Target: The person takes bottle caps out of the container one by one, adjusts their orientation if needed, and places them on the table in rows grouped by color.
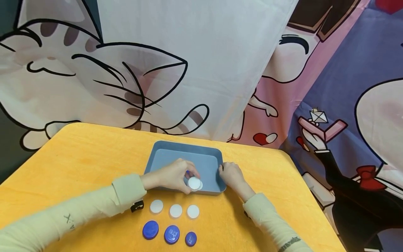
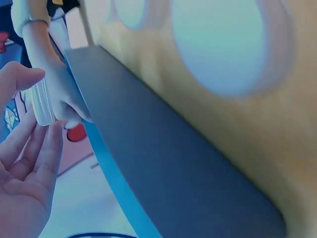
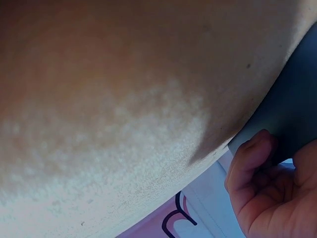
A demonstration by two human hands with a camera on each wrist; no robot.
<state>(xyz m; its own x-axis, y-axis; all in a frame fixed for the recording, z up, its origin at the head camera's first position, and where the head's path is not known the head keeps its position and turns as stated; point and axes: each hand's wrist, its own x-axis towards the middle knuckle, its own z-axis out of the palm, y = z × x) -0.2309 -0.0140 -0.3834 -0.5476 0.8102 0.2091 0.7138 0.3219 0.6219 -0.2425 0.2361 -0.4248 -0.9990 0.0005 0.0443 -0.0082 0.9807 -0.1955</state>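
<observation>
My left hand (image 1: 174,175) is over the near side of a blue-grey tray (image 1: 185,144) and pinches a white bottle cap (image 1: 193,183). The left wrist view shows this cap's ridged side (image 2: 42,104) between thumb and fingertips. Another white edge shows right behind the cap, and a bit of blue appears by the fingers; what each belongs to I cannot tell. At the tray's right wall, my right hand (image 1: 233,175) has curled fingers and grips the rim; the right wrist view shows its fingers (image 3: 252,158) against the tray wall (image 3: 292,114).
On the yellow table (image 1: 104,150), in front of the tray, lies a row of white caps (image 1: 175,211). A row of blue caps (image 1: 171,234) lies nearer me. Behind the table hangs a cartoon-printed cloth (image 1: 220,70).
</observation>
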